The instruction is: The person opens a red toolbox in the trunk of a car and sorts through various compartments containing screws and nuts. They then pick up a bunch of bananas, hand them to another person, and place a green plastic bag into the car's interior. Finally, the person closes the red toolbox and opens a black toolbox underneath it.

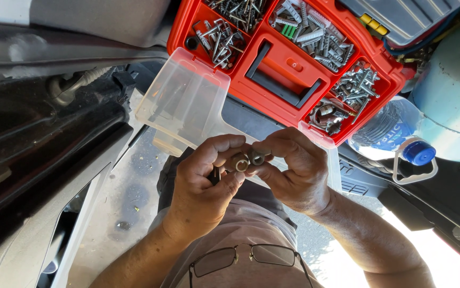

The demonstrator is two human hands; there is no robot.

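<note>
Head view, looking down: the left hand (pixel 206 178) pinches a short metal sleeve (pixel 239 162) between thumb and forefinger, and the right hand (pixel 294 168) grips a second, darker metal sleeve (pixel 256 157) the same way, the two pieces held end to end and touching, just above the person's lap. Both look like small, stiff, hollow metal fittings (light, I judge, and probably smooth enough to slip), so a pinch on the outer wall near the middle, leaving the open ends free, seems the surest hold. A thin dark piece also shows under the left fingers, too hidden to identify. Just beyond the hands lies an open red organiser case (pixel 288 64) with compartments of screws (pixel 355 88) and pale wall plugs (pixel 310 32), its clear plastic lids (pixel 184 101) flipped toward the person and crowding the space above the knuckles. To the right stand a water bottle with a blue cap (pixel 400 136) and a pale blue cylinder (pixel 454 90); spectacles (pixel 246 258) hang at the chest below.
</note>
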